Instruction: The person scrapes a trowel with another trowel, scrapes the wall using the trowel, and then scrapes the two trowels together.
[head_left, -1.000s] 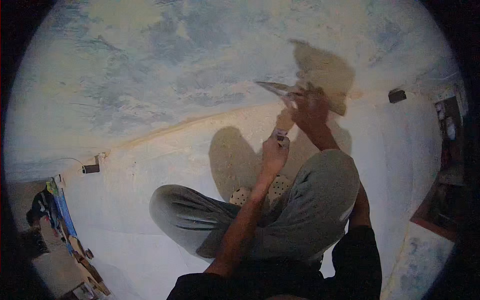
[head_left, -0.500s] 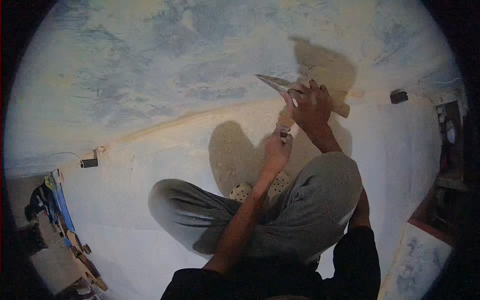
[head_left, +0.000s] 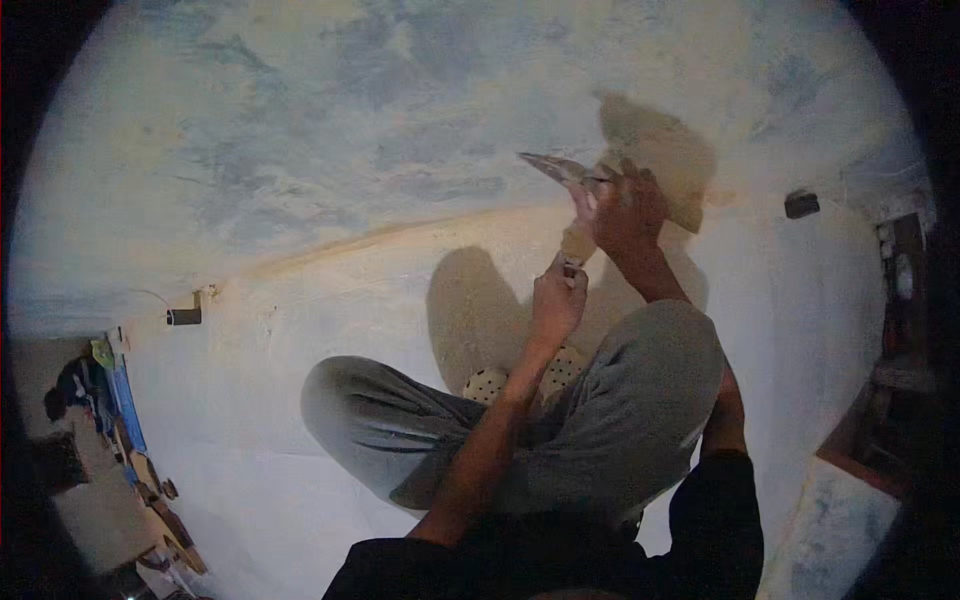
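My right hand (head_left: 630, 205) is wrapped around a flat metal scraper (head_left: 548, 167); its blade sticks out past my thumb side, narrowing to a point toward the left. My left hand (head_left: 560, 300), lower and nearer me, is closed on a second tool (head_left: 577, 243), whose short tan end rises from the top of my fist toward the right hand. Whether the two tools touch, I can't tell. Both hands are out beyond my grey trousers (head_left: 650, 370) and spotted shoes (head_left: 485, 385), in front of a patchy blue-grey surface (head_left: 360, 120); whether the blade meets it, I can't tell.
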